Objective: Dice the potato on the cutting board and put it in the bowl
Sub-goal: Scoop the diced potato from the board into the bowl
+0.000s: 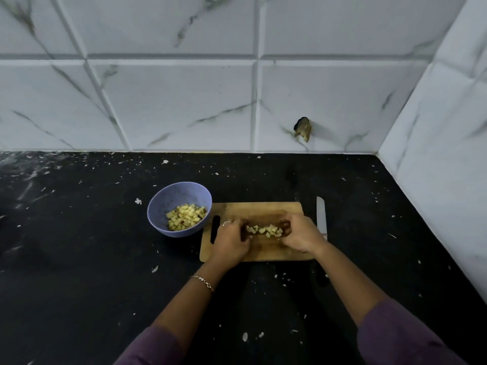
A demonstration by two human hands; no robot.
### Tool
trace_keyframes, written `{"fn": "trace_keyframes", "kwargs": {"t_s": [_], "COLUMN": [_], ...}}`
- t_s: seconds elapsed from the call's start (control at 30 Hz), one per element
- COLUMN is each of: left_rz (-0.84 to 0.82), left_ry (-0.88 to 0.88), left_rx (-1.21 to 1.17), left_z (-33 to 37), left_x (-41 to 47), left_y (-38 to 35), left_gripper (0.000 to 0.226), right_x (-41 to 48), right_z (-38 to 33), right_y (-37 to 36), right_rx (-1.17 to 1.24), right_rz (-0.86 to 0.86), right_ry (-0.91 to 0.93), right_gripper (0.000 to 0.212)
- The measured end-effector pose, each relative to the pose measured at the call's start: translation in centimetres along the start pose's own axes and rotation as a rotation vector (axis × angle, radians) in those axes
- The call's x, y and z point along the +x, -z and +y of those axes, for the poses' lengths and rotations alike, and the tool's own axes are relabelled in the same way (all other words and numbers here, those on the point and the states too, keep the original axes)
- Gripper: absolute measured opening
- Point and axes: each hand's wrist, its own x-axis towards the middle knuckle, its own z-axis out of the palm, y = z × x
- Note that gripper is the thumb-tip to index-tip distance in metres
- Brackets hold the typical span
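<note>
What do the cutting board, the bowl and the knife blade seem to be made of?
The cutting board under the potato dice looks like wood or bamboo: tan, matte, with darker grain streaks. The bowl seems to be plastic: lavender, dull, faintly speckled. The knife blade looks like steel: pale grey with a slight sheen.

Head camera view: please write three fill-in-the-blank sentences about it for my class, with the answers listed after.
1. The bowl stands to the ____ of the cutting board.
2. The left hand and right hand cup a pile of potato cubes on the ____.
3. The knife lies on the counter to the board's ____ side.
Missing words: left; cutting board; right.
</note>
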Motion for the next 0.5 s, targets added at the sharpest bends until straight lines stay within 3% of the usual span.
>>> {"fn": "trace_keyframes", "kwargs": {"t_s": [0.27,0.5], "left_rz": [0.104,0.129], "left_ry": [-0.007,0.036], "left_rx": [0.002,0.001], "left_z": [-0.7,-1.0], "left_x": [-0.3,-0.6], "left_y": [-1.0,-1.6], "left_gripper": [0.035,0.041], "right_x": [-0.2,0.5], "right_z": [-0.8,-1.7], "right_y": [-2.2,-2.4], "right_rx": [-0.056,-0.035], "right_rz": [0.167,0.156], "right_ry": [0.090,0.150], "right_gripper": [0.040,0.038]}}
